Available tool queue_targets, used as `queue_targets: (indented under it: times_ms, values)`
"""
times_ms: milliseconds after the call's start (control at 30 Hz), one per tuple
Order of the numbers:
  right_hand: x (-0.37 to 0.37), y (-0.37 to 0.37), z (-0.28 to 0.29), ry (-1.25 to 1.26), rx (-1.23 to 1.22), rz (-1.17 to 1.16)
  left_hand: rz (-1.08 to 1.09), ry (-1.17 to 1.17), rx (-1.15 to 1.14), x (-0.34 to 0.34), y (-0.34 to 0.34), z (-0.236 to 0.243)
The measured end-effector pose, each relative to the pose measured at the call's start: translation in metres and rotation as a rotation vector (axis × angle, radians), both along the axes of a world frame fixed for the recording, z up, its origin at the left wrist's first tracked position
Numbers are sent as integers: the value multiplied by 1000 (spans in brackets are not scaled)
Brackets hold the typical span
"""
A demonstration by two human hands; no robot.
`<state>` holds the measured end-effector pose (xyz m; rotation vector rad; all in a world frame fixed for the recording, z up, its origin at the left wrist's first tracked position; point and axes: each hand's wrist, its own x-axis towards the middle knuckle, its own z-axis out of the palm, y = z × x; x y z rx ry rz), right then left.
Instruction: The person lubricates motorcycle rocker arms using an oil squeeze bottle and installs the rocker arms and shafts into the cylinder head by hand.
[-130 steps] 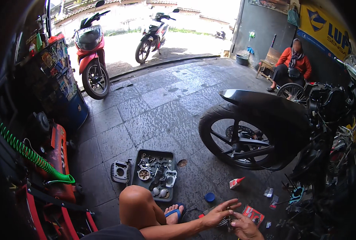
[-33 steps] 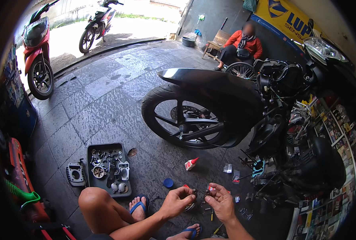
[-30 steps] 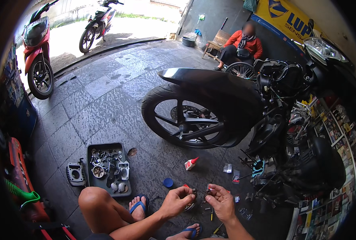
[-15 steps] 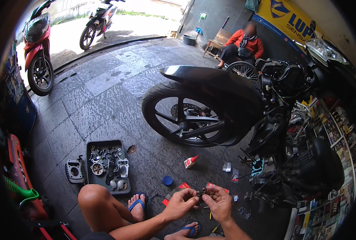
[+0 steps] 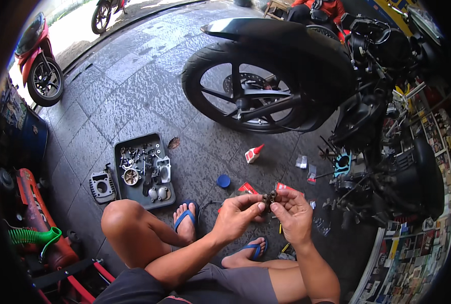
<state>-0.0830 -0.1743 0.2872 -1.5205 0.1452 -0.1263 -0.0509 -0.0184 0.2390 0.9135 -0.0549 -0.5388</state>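
My left hand (image 5: pixel 238 218) and my right hand (image 5: pixel 292 218) meet in front of me at the lower centre, fingertips closed on small dark round metal parts (image 5: pixel 270 199). The parts touch or nearly touch each other; their exact shape is hard to make out. Behind my hands lie red packets (image 5: pixel 247 187) and a blue round cap (image 5: pixel 223 181), with a white bottle with red nozzle (image 5: pixel 254 155) farther off. To the left a grey tray (image 5: pixel 140 139) holds several engine parts, and a finned cylinder block (image 5: pixel 100 187) stands beside it.
A partly dismantled motorcycle (image 5: pixel 316 61) fills the right, near a display case (image 5: pixel 413 253) and engine (image 5: pixel 359 177). An orange compressor (image 5: pixel 43 213) with green hose and a blue drum (image 5: pixel 25 144) are at left. A person in orange (image 5: pixel 326 9) sits behind; parked scooters (image 5: pixel 43 76) stand at the doorway.
My hands have come together from a small gap, bringing the metal parts close. The view has tilted down, so more of my legs and lap shows and the scene sits higher.
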Motion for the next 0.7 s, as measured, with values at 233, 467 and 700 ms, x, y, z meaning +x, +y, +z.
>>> queue_targets:
  times_ms: [233, 467, 700]
  values:
    - [-9, 0, -3, 2, -70, 23, -21, 22, 87, -4, 1, 4]
    - [-12, 0, -6, 18, -128, 6, -45, 95, -50, -5, -4, -13]
    - [-10, 1, -2, 67, -109, 17, -173, -23, -13, 3, 2, -12]
